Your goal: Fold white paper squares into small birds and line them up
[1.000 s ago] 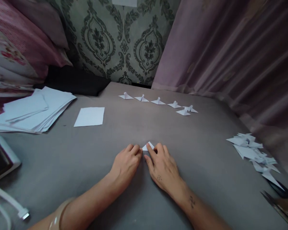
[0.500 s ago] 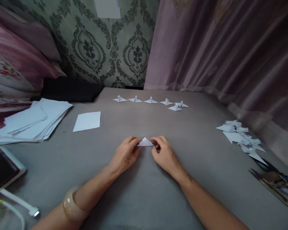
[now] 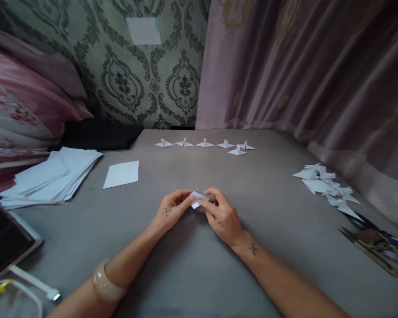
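A small folded piece of white paper [image 3: 196, 199] is held between my two hands over the middle of the grey table [image 3: 199, 274]. My left hand [image 3: 173, 210] pinches its left corner, thumb on top. On the other side, my right hand [image 3: 221, 215] grips the right edge with thumb and index finger; part of the paper is hidden behind those fingers. Farther back stands a row of several small folded paper figures [image 3: 204, 142] with pointed sides. A single square sheet of paper [image 3: 121, 174] lies left of my hands.
At the left is a stack of white paper [image 3: 63, 176], with a dark-screened device [image 3: 9, 238] and a white cable [image 3: 33, 282] nearer me. On the right lie a heap of folded paper figures [image 3: 328, 185] and a scissors-like tool [image 3: 368, 251]. Curtains border the right side.
The folded paper has turned from a flat-based triangle to a diamond shape facing me. My right thumb and fingers have moved onto it. The camera view has tilted up slightly.
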Tool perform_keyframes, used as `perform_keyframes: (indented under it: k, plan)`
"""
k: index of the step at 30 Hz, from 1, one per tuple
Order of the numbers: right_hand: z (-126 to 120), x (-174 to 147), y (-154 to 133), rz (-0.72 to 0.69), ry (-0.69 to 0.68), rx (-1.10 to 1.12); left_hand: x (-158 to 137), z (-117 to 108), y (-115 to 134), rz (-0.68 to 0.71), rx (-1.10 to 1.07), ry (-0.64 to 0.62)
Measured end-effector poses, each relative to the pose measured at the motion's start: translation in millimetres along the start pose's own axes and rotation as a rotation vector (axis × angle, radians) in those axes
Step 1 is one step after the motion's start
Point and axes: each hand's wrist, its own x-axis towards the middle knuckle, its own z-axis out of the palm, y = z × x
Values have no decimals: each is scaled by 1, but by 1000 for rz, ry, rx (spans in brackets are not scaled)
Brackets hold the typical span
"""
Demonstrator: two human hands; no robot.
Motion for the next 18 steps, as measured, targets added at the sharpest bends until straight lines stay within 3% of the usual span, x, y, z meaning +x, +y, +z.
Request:
perform_keyframes:
  k: [4,7,13,18]
  plan:
    - [-1,1,-4,-56,42,28,0,-1,2,-169,-277,-52]
    - [0,3,-6,59,64,188,2,-2,1,-220,-432,-62]
    - [7,7,-8,344,136,390,1,1,2,-261,-489,-94]
    - [15,3,-7,404,107,409,2,3,3,-317,-576,-79]
